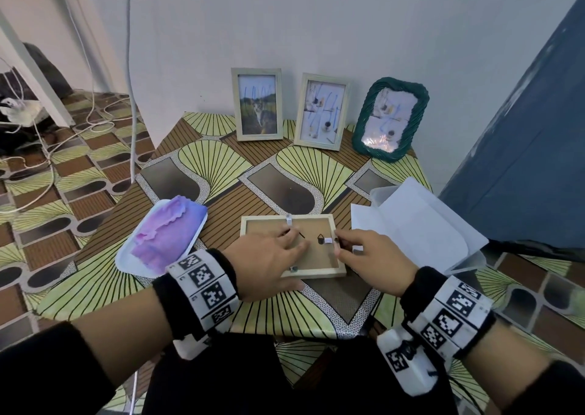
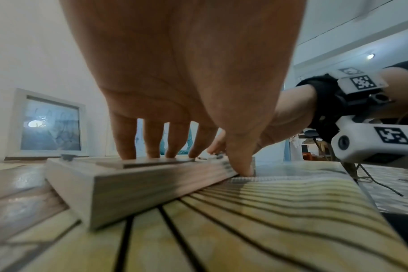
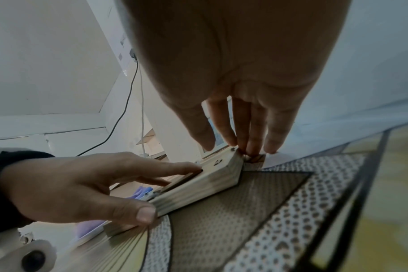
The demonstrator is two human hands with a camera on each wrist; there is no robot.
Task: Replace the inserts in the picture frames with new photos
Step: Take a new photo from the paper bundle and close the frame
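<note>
between the face-down frame (image 1: pixel 319 270) under my hands and the three upright frames (image 1: pixel 321 112) lay open tabletop (image 1: pixel 221 177); a tray (image 1: pixel 126 256) and papers (image 1: pixel 421 224) flanked it.

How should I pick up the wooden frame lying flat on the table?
Grip the wooden frame by its two long outer edges, coming from above. It lies face down and flat, so those thick straight rails are all your fingers can wrap; the thin backing board would flex.

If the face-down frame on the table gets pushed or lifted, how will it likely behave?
The frame looks like rigid wood, so it probably lifts stiffly. Lying flat on the glossy table, it would likely slide, not tip; the left hand presses on it. Any glass is hidden.
</note>
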